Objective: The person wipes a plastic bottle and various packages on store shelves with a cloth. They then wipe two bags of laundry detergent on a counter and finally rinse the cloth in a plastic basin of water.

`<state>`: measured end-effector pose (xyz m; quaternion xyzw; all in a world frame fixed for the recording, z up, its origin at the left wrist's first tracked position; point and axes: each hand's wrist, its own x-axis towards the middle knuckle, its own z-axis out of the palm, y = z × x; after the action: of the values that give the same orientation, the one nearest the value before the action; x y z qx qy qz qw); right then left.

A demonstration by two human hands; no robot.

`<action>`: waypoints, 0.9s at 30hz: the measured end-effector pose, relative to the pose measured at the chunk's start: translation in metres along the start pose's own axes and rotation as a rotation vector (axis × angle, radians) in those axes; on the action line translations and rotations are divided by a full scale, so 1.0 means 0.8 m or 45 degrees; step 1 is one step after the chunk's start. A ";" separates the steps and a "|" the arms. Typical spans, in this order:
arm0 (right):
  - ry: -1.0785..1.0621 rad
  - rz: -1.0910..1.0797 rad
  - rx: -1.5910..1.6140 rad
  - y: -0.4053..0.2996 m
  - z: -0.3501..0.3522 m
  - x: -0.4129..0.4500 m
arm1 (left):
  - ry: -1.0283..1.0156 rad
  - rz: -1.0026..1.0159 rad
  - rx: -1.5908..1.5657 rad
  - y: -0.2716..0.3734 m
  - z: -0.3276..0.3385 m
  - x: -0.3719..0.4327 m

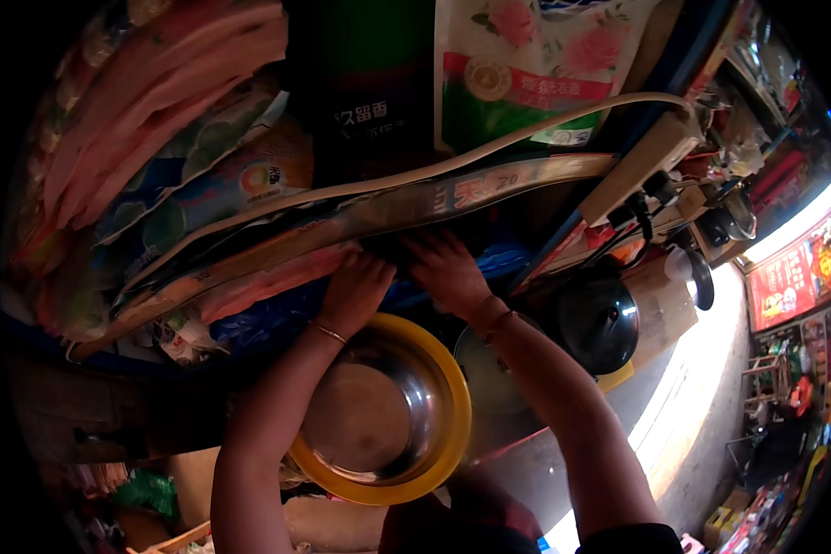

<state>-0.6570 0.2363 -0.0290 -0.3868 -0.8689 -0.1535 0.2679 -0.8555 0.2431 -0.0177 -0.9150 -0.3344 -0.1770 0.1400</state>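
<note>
Both of my hands reach into the dark space under a shelf edge (401, 201) with a pale cable along it. My left hand (360, 287) has bent fingers beside a pink plastic bag (277, 280); whether it grips anything is unclear. To its right is my right hand (443, 266), its fingertips lost in shadow near a blue plastic bag (502, 257). Below my hands and between my forearms lies a metal basin with a yellow rim (460, 408). Its inside shows a shiny wall and a flat bottom.
Detergent pouches (526, 76) stand on the shelf. A power strip (640, 166) with black plugs is fixed at the right. Below it are a black lidded pot (599, 322) and a round vessel (488, 367) partly behind my right forearm. Pink bags (159, 104) hang at upper left.
</note>
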 end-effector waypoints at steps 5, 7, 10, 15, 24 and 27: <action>-0.151 -0.079 0.108 0.028 -0.016 -0.017 | 0.066 0.019 0.112 -0.005 -0.004 -0.001; -0.213 -0.083 0.087 0.051 -0.033 -0.042 | 0.110 0.009 0.100 -0.002 -0.002 0.007; -0.185 0.073 -0.064 0.072 -0.034 -0.067 | 0.012 0.017 0.125 0.005 0.000 0.014; -0.138 -0.101 -0.069 0.055 -0.014 -0.032 | -0.092 -0.007 0.353 0.006 0.009 0.022; -0.140 -0.105 0.019 0.080 0.000 -0.019 | 0.055 -0.072 0.425 0.000 0.021 0.045; -0.054 0.162 0.008 0.092 0.013 -0.014 | -0.070 -0.055 0.376 -0.005 0.020 0.041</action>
<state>-0.5990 0.2824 -0.0392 -0.4436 -0.8485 -0.1251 0.2600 -0.8308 0.2704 -0.0180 -0.8816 -0.3801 -0.1039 0.2599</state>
